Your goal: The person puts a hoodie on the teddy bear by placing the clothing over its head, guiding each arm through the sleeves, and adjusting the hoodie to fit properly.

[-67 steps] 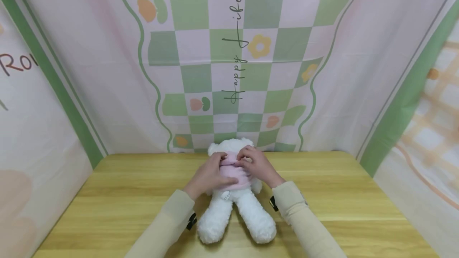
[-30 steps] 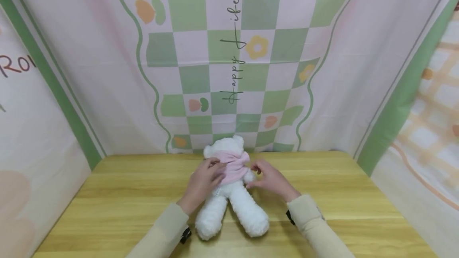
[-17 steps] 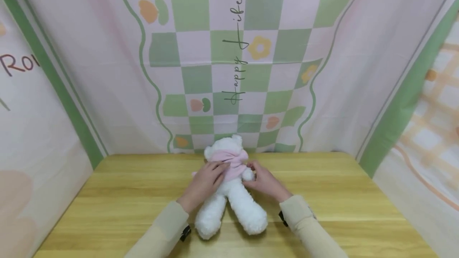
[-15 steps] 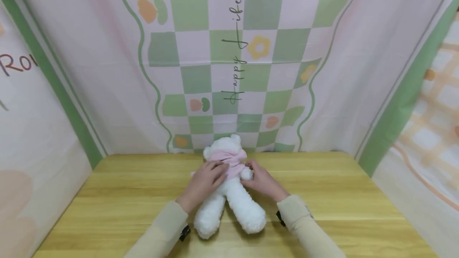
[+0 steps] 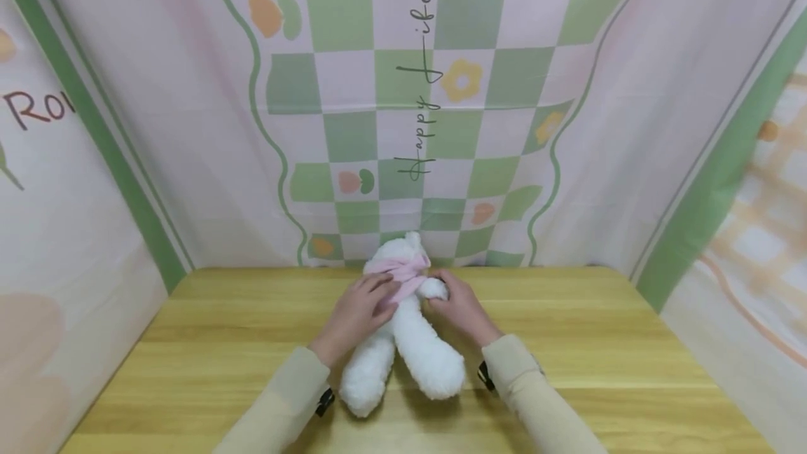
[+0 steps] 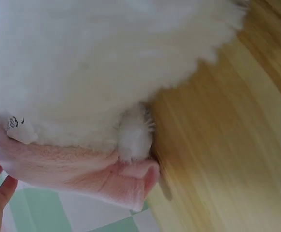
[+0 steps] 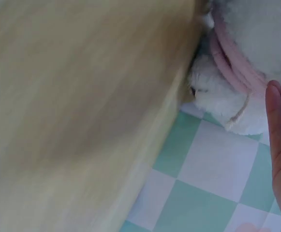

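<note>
A white plush teddy bear [image 5: 431, 363] in a pink top [image 5: 403, 275] lies on the wooden table, its legs toward me and its face out of sight. My left hand [image 5: 359, 307] holds the bear's body at the left side, fingers over the pink top and thumb lower down. With my right hand [image 5: 465, 307] I grip the bear's fluffy arm [image 5: 433, 289] between fingers and thumb. The left wrist view shows a small white tag [image 6: 22, 129] at the hem and the sleeve with a short white arm [image 6: 135, 135]. One finger [image 7: 278, 121] lies along the fur in the right wrist view.
The wooden table [image 5: 567, 342] stretches to both sides of the bear. Behind its back edge hangs a green-and-white checked curtain [image 5: 343, 12] with lettering, close to the bear's head. Printed cloth panels stand at left and right.
My right hand has left the pink top and taken hold of the bear's arm, drawing it up. The bear has tilted and shifted slightly left. My left hand stays at its side.
</note>
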Demonstrator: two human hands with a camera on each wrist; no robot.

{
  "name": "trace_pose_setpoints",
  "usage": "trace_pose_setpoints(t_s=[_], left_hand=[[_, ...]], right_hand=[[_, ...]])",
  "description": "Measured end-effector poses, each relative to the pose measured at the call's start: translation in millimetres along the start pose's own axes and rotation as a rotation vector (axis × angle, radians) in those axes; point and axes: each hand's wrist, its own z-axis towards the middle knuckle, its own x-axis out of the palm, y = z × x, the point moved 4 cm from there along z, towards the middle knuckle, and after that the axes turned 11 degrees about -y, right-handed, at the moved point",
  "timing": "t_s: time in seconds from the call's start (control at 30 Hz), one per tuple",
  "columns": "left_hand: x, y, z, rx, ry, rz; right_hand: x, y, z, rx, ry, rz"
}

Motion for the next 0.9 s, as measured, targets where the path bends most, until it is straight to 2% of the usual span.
trace_pose_setpoints(t_s=[0.13,0.33,0.47,0.53,0.77,0.9], left_hand=[[-2.2,-0.4,1.5,-0.014,0.004,-0.015],[-0.9,1.8,-1.2,-0.072,0.034,-0.045],[1.9,0.0,-4.7,-0.085,0.044,-0.065],[4.6,-1.4,-6.6,-0.099,0.060,-0.077],[12.2,-5.7,-13.9,-0.212,0.150,-0.162],[15.0,-5.6,-19.9,-0.232,0.180,-0.198]], right_hand=[[-4.9,6.0,5.9,-0.012,-0.020,-0.007],[-15.5,15.1,12.8,-0.074,-0.042,0.033],[-22.6,18.9,16.2,-0.118,-0.044,0.029],[-25.7,21.4,17.8,-0.142,-0.048,0.015],[-30.2,31.7,21.5,-0.172,-0.027,0.026],[-27.9,37.8,21.2,-0.193,0.004,0.043]])
